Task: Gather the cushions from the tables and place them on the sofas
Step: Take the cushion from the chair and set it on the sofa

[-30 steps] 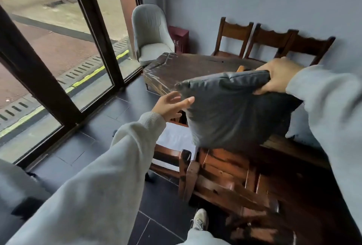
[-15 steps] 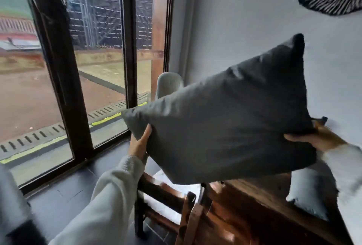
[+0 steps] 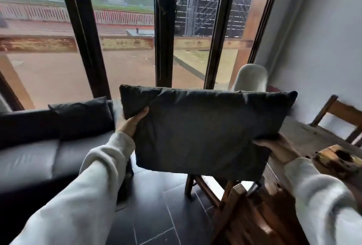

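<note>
We hold a dark grey cushion point(image 3: 201, 133) up in the air with both hands, over the tiled floor point(image 3: 156, 211) between the black sofa point(image 3: 29, 158) on the left and the wooden table point(image 3: 313, 140) on the right. Our left hand point(image 3: 131, 121) clasps its left edge, thumb on the near face; our right hand point(image 3: 278, 146) grips its lower right corner — fingers partly hidden behind the fabric. Another dark cushion point(image 3: 82, 117) leans on the sofa back — a pale armchair point(image 3: 250, 78) stands far by the window
</note>
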A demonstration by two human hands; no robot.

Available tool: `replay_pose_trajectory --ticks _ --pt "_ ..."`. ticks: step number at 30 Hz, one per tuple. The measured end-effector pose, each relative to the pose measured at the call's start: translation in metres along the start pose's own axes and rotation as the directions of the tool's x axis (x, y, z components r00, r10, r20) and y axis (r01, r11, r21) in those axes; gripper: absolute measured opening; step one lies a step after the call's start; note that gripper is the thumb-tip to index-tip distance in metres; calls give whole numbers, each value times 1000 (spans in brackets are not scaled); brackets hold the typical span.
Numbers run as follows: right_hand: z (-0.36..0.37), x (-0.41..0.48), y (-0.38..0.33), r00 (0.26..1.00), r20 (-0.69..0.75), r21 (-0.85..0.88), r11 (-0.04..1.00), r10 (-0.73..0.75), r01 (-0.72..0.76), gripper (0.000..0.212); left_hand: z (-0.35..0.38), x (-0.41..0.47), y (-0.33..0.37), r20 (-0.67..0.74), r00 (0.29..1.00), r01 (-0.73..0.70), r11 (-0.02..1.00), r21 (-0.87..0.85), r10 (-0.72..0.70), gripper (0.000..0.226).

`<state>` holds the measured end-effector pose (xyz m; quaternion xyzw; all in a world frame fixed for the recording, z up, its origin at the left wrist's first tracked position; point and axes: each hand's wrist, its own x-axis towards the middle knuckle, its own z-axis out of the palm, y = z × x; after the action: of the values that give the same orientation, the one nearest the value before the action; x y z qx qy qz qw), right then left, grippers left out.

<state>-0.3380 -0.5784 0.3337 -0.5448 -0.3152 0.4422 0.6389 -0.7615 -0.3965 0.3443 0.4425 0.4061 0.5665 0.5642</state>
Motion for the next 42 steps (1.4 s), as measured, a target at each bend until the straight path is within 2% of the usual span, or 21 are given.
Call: replay_pose_trajectory --ticks 1,2,3,4,5,7,9,11,12,15,17,20,22,25,29,33,37,40,42 --pt "58 7 1 993 110 -34 998 -41 45 77 -20 -5 7 -71 997 9 999 36 -7 76" --pt "53 -15 11 993 105 -209 977 62 -39 87 -45 -10 13 -107 994 4 996 88 6 74" --pt "81 -16 23 991 131 -184 983 10 15 98 -67 -16 20 -129 992 14 993 121 2 74" --pt "103 -7 26 999 21 -167 986 28 -24 104 -87 -21 28 -137 991 21 992 123 -4 74" --pt "117 -4 37 1000 -5 -196 980 24 -24 106 -107 -24 34 -139 990 22 994 105 -7 75" --pt "152 6 42 999 -33 -281 958 40 -48 108 -150 -31 47 -163 987 24 998 59 -14 86" --pt "187 25 53 998 -29 -293 954 52 -58 124 -195 -43 56 -203 978 50 996 67 -36 95" --pt "228 37 64 998 -9 -285 957 57 -57 134 -232 -54 59 -240 970 74 992 104 -47 82" --pt "252 38 68 997 14 -310 949 72 -64 134 -249 -56 58 -274 960 82 991 107 -50 78" --pt "323 44 81 994 71 -292 954 88 -64 130 -297 -53 52 -434 901 56 996 75 -18 86" --pt "372 50 90 990 114 -294 955 85 -48 121 -336 -50 53 -530 847 79 993 84 -22 87" --pt "442 61 101 977 192 -301 953 88 -27 102 -402 -35 63 -591 804 106 993 52 -55 101" --pt "484 69 111 973 205 -312 949 106 -38 104 -440 -18 78 -591 805 92 995 41 -50 98" --pt "548 77 123 964 225 -313 947 141 -66 117 -490 11 104 -580 815 60 993 102 10 74" --pt "620 89 136 967 214 -365 930 140 -54 103 -542 53 132 -574 812 4 983 182 103 53" --pt "675 106 153 969 215 -367 930 119 -32 108 -584 89 145 -570 814 -3 982 188 111 52" --pt "714 138 179 967 206 -340 937 152 -75 112 -617 132 144 -585 807 38 982 184 78 49" --pt "740 175 198 957 222 -311 943 189 -114 106 -636 168 137 -597 800 63 980 190 64 39" --pt "758 205 209 948 244 -300 945 206 -128 100 -650 196 132 -592 804 77 979 187 50 46"
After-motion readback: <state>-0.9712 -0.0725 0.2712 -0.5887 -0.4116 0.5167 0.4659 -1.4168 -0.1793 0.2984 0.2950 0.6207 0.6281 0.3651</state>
